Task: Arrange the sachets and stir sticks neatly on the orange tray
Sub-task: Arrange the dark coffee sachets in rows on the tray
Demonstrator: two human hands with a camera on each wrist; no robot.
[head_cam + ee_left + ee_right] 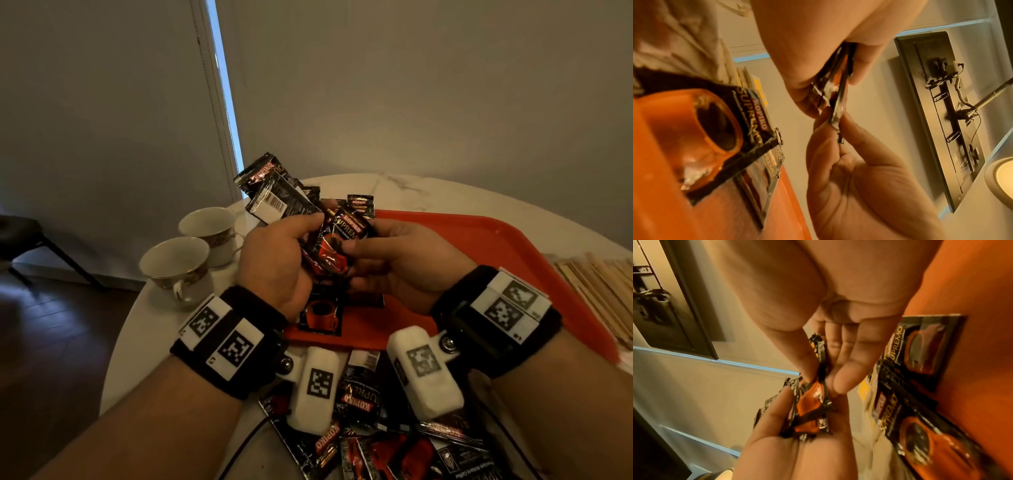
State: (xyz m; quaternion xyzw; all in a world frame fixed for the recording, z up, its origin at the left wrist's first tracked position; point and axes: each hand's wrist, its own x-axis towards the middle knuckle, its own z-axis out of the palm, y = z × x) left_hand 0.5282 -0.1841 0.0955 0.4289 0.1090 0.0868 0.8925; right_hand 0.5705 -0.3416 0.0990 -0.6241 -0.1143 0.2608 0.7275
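While both hands hover over the tray (479, 240), the left hand (274, 260) clutches a fanned bunch of sachets (274, 192) that could slip and scatter (loose grip, glossy foil). Right hand (394, 260) pinches one sachet (337, 246) from the bunch; a tug may drag others out, and the sticks (596, 291) lie off-tray, untouched.

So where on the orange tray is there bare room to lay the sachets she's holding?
The orange tray is bare on its right half, between the right hand and the stir sticks beside it. Its near-left corner is taken by a flat sachet; loose sachets crowd the table before it.
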